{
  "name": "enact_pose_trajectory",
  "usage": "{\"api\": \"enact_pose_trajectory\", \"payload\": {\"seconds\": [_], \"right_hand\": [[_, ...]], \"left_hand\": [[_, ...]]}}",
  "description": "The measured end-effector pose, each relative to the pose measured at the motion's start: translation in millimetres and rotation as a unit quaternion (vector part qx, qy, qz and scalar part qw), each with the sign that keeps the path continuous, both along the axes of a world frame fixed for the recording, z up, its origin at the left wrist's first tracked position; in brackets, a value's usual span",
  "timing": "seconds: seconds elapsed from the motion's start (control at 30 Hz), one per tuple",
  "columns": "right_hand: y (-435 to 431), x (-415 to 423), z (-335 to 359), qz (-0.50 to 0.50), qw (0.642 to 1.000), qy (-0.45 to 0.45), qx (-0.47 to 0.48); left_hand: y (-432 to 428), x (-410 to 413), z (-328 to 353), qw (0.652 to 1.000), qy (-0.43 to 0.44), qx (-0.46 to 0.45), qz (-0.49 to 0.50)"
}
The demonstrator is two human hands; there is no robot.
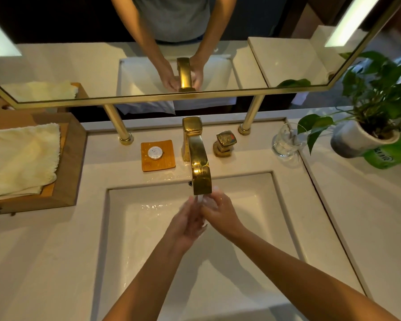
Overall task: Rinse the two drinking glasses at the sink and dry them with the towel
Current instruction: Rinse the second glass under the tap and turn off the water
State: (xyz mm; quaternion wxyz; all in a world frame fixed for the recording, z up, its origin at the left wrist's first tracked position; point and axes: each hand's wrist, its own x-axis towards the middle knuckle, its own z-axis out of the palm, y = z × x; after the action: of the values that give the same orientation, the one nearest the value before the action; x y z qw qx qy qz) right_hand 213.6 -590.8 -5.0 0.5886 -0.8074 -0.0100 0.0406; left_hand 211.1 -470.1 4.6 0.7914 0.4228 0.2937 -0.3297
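Left hand point(185, 224) and right hand point(218, 213) together under the faucet point(198, 158), mid-sink point(285, 205); one glass point(285, 141) far right; one towel point(19, 158) left.

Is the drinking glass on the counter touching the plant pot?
Apart. The head view shows a strip of bare counter between the drinking glass and the plant pot; only a leaf overlaps the glass.
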Motion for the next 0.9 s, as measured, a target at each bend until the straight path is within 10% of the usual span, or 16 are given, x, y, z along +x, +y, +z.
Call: {"api": "enact_pose_trajectory", "payload": {"seconds": [0.13, 0.3, 0.43, 0.63, 0.9], "right_hand": [[-2, 7, 0, 0.018, 0.999, -0.026, -0.039], [-7, 26, 21, 0.045, 0.949, 0.283, 0.129], [-20, 37, 32, 0.08, 0.983, 0.11, -0.121], [-54, 100, 57, 0.02, 0.94, -0.079, -0.332], [-63, 153, 71, 0.123, 0.855, 0.01, -0.504]], "left_hand": [[3, -1, -1, 0.998, 0.014, -0.059, -0.027], [4, -6, -9, 0.982, 0.105, -0.149, 0.043], [5, -7, -19, 0.976, 0.137, -0.156, 0.061], [4, -2, -20, 0.975, 0.156, -0.152, 0.047], [3, -9, -18, 0.976, 0.155, -0.156, 0.001]]}}
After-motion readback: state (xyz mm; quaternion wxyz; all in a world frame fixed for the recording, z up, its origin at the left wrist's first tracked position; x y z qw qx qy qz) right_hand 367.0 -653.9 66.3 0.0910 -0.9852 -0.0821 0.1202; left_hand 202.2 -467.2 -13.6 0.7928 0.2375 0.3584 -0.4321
